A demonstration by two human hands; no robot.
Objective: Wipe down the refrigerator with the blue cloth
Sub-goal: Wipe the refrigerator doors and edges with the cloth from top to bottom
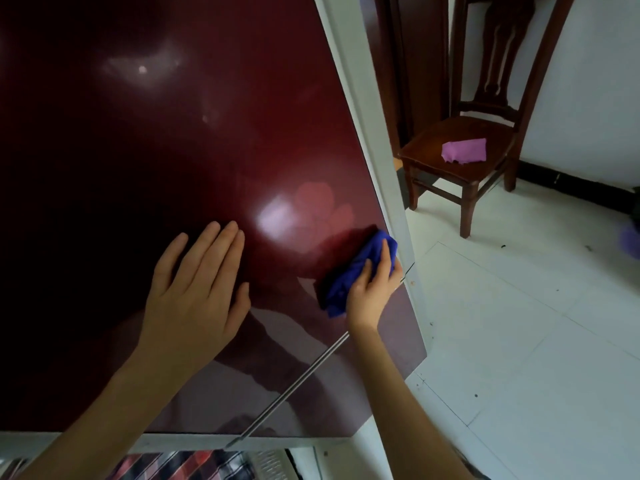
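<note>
1. Head view: your right hand (372, 289) curls its fingers over the blue cloth (346, 275) and presses it against the refrigerator (156, 133) door, close to the door's right edge.
2. The cloth is deep blue, bunched and creased, partly hidden under your fingers.
3. Your left hand (197, 282) lies flat on the door to the left of the cloth, fingers straight and together, holding nothing.
4. The door is dark red and glossy, showing pale reflections; a thin metal strip (294, 379) crosses it below your hands.
5. Far right, a wooden chair (465, 202) stands on the white tiled floor (519, 323), with a pink cloth (464, 151) on its seat.
</note>
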